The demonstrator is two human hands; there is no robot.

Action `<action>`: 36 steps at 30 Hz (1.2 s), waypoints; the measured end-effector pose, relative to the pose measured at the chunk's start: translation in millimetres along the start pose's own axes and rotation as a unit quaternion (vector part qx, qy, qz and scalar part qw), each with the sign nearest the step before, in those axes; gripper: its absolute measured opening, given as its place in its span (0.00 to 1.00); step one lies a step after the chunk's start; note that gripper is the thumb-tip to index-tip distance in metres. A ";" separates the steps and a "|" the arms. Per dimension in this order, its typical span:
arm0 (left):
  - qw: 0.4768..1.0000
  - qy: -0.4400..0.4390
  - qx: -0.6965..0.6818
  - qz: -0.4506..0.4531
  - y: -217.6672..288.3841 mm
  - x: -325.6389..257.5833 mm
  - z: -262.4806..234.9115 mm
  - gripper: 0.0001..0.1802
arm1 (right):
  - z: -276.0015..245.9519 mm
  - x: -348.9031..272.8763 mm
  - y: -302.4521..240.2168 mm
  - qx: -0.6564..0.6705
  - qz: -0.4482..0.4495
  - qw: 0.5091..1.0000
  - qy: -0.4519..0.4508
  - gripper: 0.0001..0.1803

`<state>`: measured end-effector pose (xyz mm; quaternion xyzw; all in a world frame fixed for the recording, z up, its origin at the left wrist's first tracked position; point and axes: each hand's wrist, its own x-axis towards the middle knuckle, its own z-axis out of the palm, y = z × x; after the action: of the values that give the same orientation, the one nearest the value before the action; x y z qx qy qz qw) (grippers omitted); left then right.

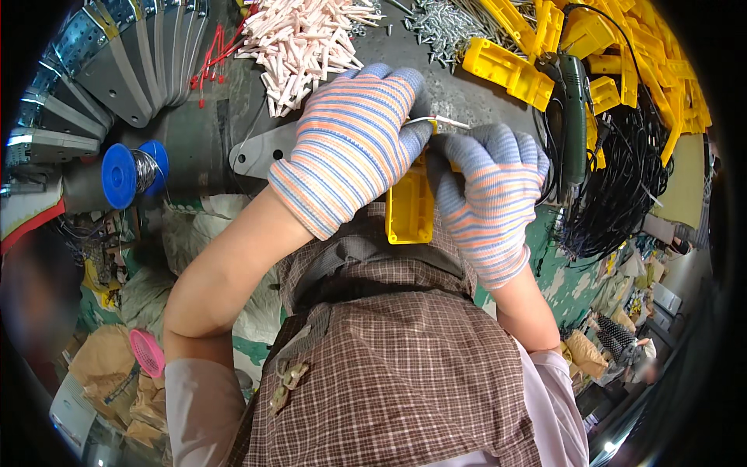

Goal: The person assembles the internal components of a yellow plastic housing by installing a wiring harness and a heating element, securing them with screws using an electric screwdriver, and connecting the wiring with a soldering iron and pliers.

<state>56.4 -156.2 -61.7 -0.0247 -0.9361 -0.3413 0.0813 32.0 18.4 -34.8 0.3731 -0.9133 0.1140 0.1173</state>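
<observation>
Both hands wear striped knit gloves. My left hand (350, 144) is closed over the top of a yellow plastic box-shaped part (410, 208) held upright near my chest. My right hand (492, 187) grips the same part from its right side. A thin white and pink plastic piece (445, 121) sticks out between the fingertips of the two hands, above the yellow part. The upper half of the yellow part is hidden by the gloves.
A heap of pale pink plastic pieces (303, 43) lies behind my left hand, with screws (440, 27) beside it. Yellow parts (615, 54) pile up at right near a green power screwdriver (574, 117) and black cables (615, 194). Grey metal plates (117, 70) and a blue wire spool (128, 171) sit left.
</observation>
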 end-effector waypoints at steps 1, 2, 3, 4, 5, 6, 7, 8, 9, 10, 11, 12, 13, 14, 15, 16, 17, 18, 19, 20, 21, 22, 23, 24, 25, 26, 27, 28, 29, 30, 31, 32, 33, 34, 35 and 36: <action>1.000 0.001 -0.001 -0.001 1.2 1.3 0.1 0.12 | -1.0 -4.1 2.0 -0.002 -0.018 1.000 -0.010 0.11; 1.000 -0.006 -0.004 -0.010 3.0 3.5 0.0 0.12 | -1.9 -6.1 3.4 -0.003 -0.036 0.999 -0.020 0.11; 1.000 -0.015 -0.006 -0.021 4.4 3.4 -0.2 0.12 | -2.5 -7.4 2.6 -0.015 -0.059 0.998 -0.017 0.11; 1.000 -0.015 -0.005 -0.023 5.1 3.4 -0.9 0.12 | -3.3 -6.0 2.5 -0.013 -0.060 0.998 -0.018 0.11; 1.000 -0.017 0.003 -0.024 5.7 3.6 -2.2 0.12 | -5.1 -3.1 2.3 -0.010 -0.073 0.997 -0.012 0.12; 1.000 -0.015 0.011 -0.020 6.7 6.6 -3.1 0.12 | -7.2 0.6 3.8 -0.012 -0.087 0.996 -0.002 0.13; 0.999 -0.019 0.017 -0.029 9.5 6.3 -4.7 0.12 | -10.9 1.3 2.8 -0.014 -0.092 0.995 -0.021 0.13; 0.999 -0.021 0.024 -0.038 13.6 3.1 -6.8 0.12 | -16.8 -0.6 -1.2 -0.017 -0.097 0.994 -0.039 0.14; 0.998 -0.024 0.033 -0.037 14.4 3.4 -6.6 0.13 | -15.8 -3.9 -3.4 -0.031 -0.095 0.994 -0.045 0.16; 0.998 -0.025 0.033 -0.037 14.5 4.5 -4.9 0.13 | -11.1 -8.3 -0.1 -0.036 -0.100 0.994 -0.028 0.16; 0.998 -0.032 0.035 -0.037 15.1 5.8 -3.8 0.13 | -11.4 -8.6 2.4 -0.033 -0.105 0.993 -0.033 0.16; 0.998 -0.040 0.038 -0.040 16.9 5.5 -3.2 0.13 | -14.0 -7.8 4.0 -0.028 -0.109 0.993 -0.040 0.16; 0.997 -0.047 0.032 -0.047 15.9 4.1 -3.0 0.14 | -18.0 -1.9 2.0 -0.008 -0.117 0.992 -0.056 0.14; 0.997 -0.056 0.027 -0.054 15.0 4.3 -2.8 0.14 | -21.0 6.4 5.7 0.014 -0.138 0.986 -0.088 0.12; 0.996 -0.059 0.036 -0.062 15.4 3.1 -4.1 0.15 | -26.1 16.8 10.1 0.042 -0.136 0.981 -0.134 0.12; 0.996 -0.053 0.039 -0.058 14.8 1.4 -3.7 0.15 | -30.8 27.6 16.4 0.067 -0.132 0.972 -0.182 0.11; 0.998 -0.033 0.026 -0.050 13.0 -0.3 -1.9 0.15 | -26.8 37.6 26.4 0.167 -0.118 0.967 -0.152 0.10; 0.999 -0.015 0.015 -0.045 11.5 -1.0 0.1 0.16 | -27.0 56.1 30.6 0.179 -0.136 0.967 -0.121 0.09; 0.998 -0.012 0.026 -0.050 11.3 -1.6 0.6 0.16 | -27.2 74.4 33.4 0.164 -0.133 0.974 -0.083 0.08; 0.998 -0.009 0.031 -0.051 12.5 -3.2 -2.7 0.16 | -25.1 92.1 36.0 0.152 -0.131 0.979 -0.044 0.08; 0.998 -0.026 0.016 -0.063 14.7 -3.0 -6.1 0.16 | -16.1 106.5 42.4 0.138 -0.122 0.982 -0.031 0.08; 0.996 -0.043 0.001 -0.072 16.6 -1.1 -8.4 0.16 | -4.4 119.2 51.1 0.123 -0.112 0.986 -0.017 0.09; 0.997 -0.029 0.005 -0.071 14.2 -1.6 -4.8 0.16 | 5.6 131.5 58.9 0.107 -0.094 0.988 -0.057 0.09; 0.997 -0.025 0.009 -0.069 14.2 -1.3 -4.3 0.16 | 10.5 144.0 63.0 0.107 -0.097 0.988 -0.052 0.09; 0.998 -0.013 0.027 -0.063 15.7 -2.2 -4.1 0.16 | 14.0 154.7 65.6 0.021 -0.111 0.994 -0.007 0.09; 0.997 0.000 0.046 -0.056 16.4 -1.8 -3.8 0.16 | 18.9 165.5 68.5 -0.066 -0.122 0.990 0.038 0.10; 0.998 0.000 0.044 -0.049 15.1 -0.3 -1.9 0.16 | 35.4 173.9 75.6 -0.066 -0.120 0.990 0.039 0.10; 0.998 -0.002 0.042 -0.040 18.1 2.9 -1.5 0.16 | 53.0 178.9 86.9 -0.126 -0.127 0.978 0.110 0.11; 0.998 -0.007 0.039 -0.045 17.4 3.1 -2.6 0.16 | 66.0 183.9 89.8 -0.176 -0.139 0.958 0.178 0.12; 0.998 -0.010 0.034 -0.049 15.9 2.2 -3.2 0.16 | 64.1 187.5 86.5 -0.174 -0.139 0.959 0.177 0.12; 0.998 -0.011 0.034 -0.049 14.5 1.7 -2.9 0.16 | 60.3 191.3 85.1 -0.186 -0.110 0.970 0.107 0.14; 0.998 -0.012 0.033 -0.049 13.1 1.6 -2.2 0.16 | 55.4 194.5 84.3 -0.197 -0.080 0.976 0.036 0.15; 0.998 -0.012 0.033 -0.054 11.2 -0.2 -2.2 0.16 | 48.1 195.8 76.9 -0.196 -0.064 0.978 -0.016 0.17; 0.998 -0.010 0.033 -0.059 11.3 -1.3 -2.5 0.16 | 42.1 196.2 71.7 -0.193 -0.068 0.979 -0.018 0.17; 0.998 -0.003 0.038 -0.059 11.5 -2.1 -3.5 0.16 | 37.0 196.9 67.0 -0.201 -0.048 0.977 -0.059 0.20; 0.998 0.001 0.041 -0.052 12.4 -1.8 -3.0 0.16 | 31.2 196.1 65.7 -0.211 -0.021 0.972 -0.101 0.24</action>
<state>59.9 -148.7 -51.9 0.0282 -0.9493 -0.3062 0.0652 -154.7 -73.5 -13.6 0.3687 -0.9157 -0.1221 0.1026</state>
